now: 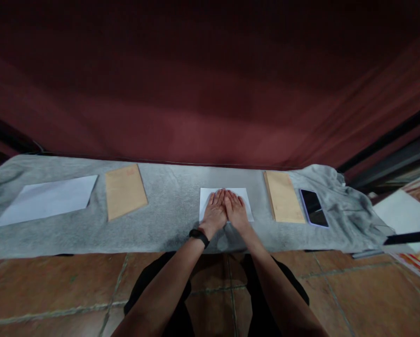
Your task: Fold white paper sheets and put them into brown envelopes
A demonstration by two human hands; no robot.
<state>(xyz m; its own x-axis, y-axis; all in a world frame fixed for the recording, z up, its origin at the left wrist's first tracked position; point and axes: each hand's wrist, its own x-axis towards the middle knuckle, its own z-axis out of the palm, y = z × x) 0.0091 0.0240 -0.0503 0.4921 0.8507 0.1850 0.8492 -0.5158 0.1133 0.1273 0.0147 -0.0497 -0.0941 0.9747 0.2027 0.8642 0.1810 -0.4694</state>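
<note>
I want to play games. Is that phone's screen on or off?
Off. The black rectangular phone on the grey cloth shows only a dark, blank screen.

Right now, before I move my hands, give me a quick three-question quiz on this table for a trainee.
1. True or false: the left hand and the right hand both lie flat on the white sheet.
2. The phone lies: A) left of the hands, B) right of the hands, C) under the hands.
3. Fill in: the black band sits on the ___ wrist.
Key: 1 true; 2 B; 3 left.
</note>
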